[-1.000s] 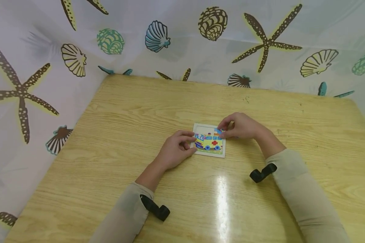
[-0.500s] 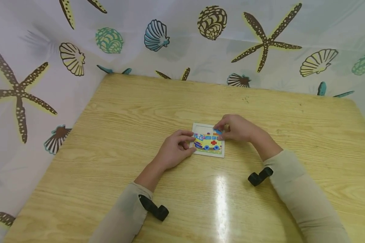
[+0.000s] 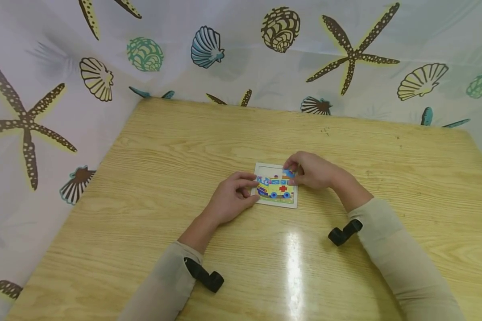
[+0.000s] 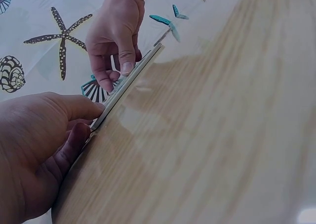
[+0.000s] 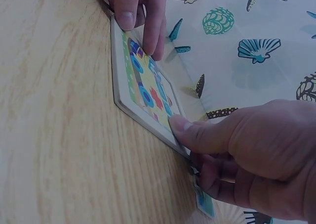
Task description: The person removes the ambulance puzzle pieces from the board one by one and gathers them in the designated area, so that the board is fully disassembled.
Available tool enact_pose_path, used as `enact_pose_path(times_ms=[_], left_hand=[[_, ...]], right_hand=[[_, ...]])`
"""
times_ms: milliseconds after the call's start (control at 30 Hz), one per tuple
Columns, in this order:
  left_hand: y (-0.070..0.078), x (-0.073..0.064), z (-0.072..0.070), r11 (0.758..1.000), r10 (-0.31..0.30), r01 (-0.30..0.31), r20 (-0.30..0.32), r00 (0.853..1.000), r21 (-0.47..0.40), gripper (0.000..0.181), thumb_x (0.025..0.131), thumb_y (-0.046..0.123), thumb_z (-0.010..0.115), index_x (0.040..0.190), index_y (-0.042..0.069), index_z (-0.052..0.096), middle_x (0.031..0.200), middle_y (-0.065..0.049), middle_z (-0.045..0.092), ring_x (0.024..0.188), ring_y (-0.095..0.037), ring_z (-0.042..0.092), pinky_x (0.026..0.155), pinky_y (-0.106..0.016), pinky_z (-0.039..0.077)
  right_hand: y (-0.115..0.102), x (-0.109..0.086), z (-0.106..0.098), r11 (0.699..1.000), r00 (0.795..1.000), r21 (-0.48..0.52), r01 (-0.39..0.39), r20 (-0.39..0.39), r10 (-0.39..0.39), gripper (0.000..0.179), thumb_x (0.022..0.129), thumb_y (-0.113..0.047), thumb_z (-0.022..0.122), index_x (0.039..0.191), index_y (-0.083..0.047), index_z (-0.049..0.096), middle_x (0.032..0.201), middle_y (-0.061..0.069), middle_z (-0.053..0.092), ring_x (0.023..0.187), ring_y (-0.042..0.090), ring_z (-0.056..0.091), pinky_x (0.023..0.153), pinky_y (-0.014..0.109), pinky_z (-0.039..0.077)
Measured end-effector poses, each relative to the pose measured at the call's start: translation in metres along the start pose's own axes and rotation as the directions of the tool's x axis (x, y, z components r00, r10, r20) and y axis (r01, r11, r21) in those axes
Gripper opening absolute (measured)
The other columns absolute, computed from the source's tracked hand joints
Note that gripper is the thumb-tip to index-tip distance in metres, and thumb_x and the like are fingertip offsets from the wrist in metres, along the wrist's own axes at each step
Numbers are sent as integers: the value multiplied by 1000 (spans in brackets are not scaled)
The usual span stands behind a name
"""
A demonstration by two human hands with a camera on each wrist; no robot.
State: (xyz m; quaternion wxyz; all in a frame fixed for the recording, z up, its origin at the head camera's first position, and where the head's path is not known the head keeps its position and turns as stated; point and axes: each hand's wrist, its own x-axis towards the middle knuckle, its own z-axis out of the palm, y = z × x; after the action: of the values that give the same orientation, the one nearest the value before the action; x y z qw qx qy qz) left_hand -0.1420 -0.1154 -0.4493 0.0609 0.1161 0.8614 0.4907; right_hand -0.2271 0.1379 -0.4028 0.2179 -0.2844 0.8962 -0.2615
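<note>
A small square jigsaw puzzle (image 3: 276, 201) lies on the table, its white-rimmed tray showing a yellow ambulance with a red cross. Its upper left part is bare white backing. My left hand (image 3: 231, 198) holds the tray's left edge between thumb and fingers. At the upper right corner, my right hand (image 3: 315, 170) pinches a blue and orange puzzle piece (image 3: 288, 174), partly covered by the fingertips. In the right wrist view, another blue-green piece (image 5: 204, 202) shows beneath the curled fingers of the right hand (image 5: 266, 155), just outside the tray.
The wood-grain table (image 3: 184, 147) extends around the puzzle on all sides. A white cloth (image 3: 249, 58) printed with shells and starfish hangs along the back and left edges. Black wrist cameras sit on both sleeves (image 3: 397, 249).
My right hand has shifted slightly left, further over the tray's upper right corner, with the blue and orange piece at its fingertips. My left hand stays at the left edge.
</note>
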Motion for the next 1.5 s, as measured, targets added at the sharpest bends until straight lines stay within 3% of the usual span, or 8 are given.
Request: enact_pose_path(times_ms=[333, 633, 767, 900, 1133, 1500], left_hand=[[-2, 0, 0, 1000, -8, 8, -1, 1000, -3, 32, 89, 13, 75, 119, 2, 72, 137, -6, 58, 87, -15, 59, 74, -20, 50], [1, 1, 1, 1000, 6, -6, 3, 1000, -3, 33, 89, 13, 75, 120, 2, 71, 137, -7, 58, 88, -15, 59, 74, -19, 50], [1, 0, 1, 1000, -1, 1, 1, 1000, -6, 33, 89, 12, 75, 120, 2, 71, 136, -7, 59, 88, -15, 59, 74, -19, 50], [1, 0, 0, 1000, -3, 3, -2, 1000, 3, 33, 89, 12, 75, 120, 2, 72, 136, -6, 59, 88, -14, 59, 74, -19, 50], [-1, -2, -2, 1000, -2, 2, -13, 1000, 1, 33, 89, 11, 75, 120, 2, 72, 136, -6, 59, 87, -15, 60, 73, -19, 50], [2, -2, -2, 1000, 4, -4, 0, 1000, 12, 32, 88, 13, 76, 119, 3, 72, 136, -6, 59, 87, -14, 59, 74, -20, 50]], right_hand=[[-2, -1, 2, 1000, 999, 16, -9, -46, 10, 33, 90, -11, 74, 121, -4, 63, 114, 11, 64, 86, 21, 56, 78, 34, 47], [3, -7, -3, 993, 988, 122, 2, -150, 17, 19, 89, -15, 76, 106, -10, 68, 101, 7, 66, 88, 21, 69, 84, 37, 56], [8, -10, -5, 983, 988, 182, 6, -151, 22, 25, 91, -14, 73, 115, -7, 68, 102, 11, 65, 89, 22, 71, 81, 34, 56], [13, -12, -5, 968, 990, 249, -18, -131, 52, 33, 93, -11, 70, 126, -8, 68, 109, 14, 66, 91, 23, 70, 76, 28, 53], [18, -18, -5, 933, 986, 354, -63, -124, 114, 29, 95, -16, 69, 122, -7, 70, 114, 13, 63, 96, 21, 69, 78, 26, 54], [31, -50, -9, 867, 952, 477, -145, -172, 254, 35, 94, -20, 71, 122, -1, 63, 110, 11, 57, 99, 19, 57, 81, 22, 56]])
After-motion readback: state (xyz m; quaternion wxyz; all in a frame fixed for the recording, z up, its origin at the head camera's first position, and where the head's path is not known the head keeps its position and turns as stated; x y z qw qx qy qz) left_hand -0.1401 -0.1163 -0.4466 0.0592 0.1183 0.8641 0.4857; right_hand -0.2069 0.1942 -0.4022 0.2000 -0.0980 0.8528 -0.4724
